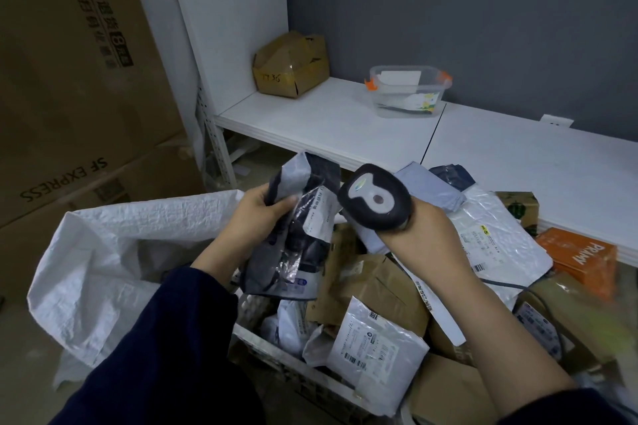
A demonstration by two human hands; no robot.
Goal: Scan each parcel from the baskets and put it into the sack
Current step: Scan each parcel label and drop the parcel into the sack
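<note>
White flat shelf board [328, 121] along far wall. Far left on it: dented brown cardboard box [291, 64], number handwritten on side. Right, well apart: clear plastic tub [407, 93], orange clips.

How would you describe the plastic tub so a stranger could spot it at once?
Look at the white shelf against the grey wall. A crumpled cardboard box stands at its left, the plastic tub further right. Only the tub is see-through, with orange clips on its rim.
</note>
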